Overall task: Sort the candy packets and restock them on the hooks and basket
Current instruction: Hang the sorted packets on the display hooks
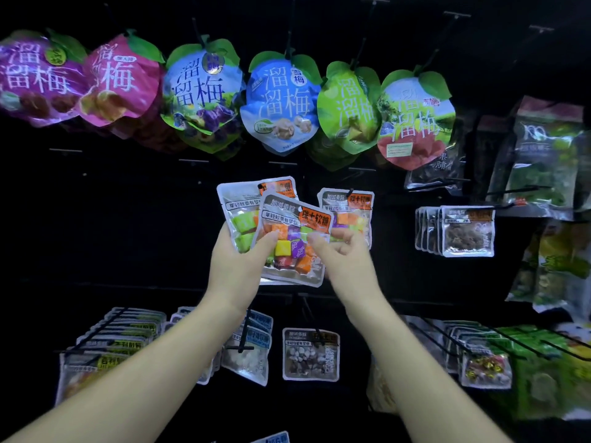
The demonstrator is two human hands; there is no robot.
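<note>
While the left hand [236, 266] grips two fanned soft-candy packets [287, 238] below the row of plum bags [281, 103], the right hand [345, 260], fingers curled, meets the front packet's right edge; whether it pinches that edge cannot be told. A third packet [348, 206] hangs on a hook, also below the plum bags.

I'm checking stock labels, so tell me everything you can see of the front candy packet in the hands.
The front candy packet is a flat, glossy, plastic-looking pouch with a grey border, an orange label at its upper right and a clear window showing orange, yellow, purple and green cubes. It looks sealed and is tilted clockwise. The left hand grips its left edge together with a second packet behind it; the right hand pinches its right edge.
</note>
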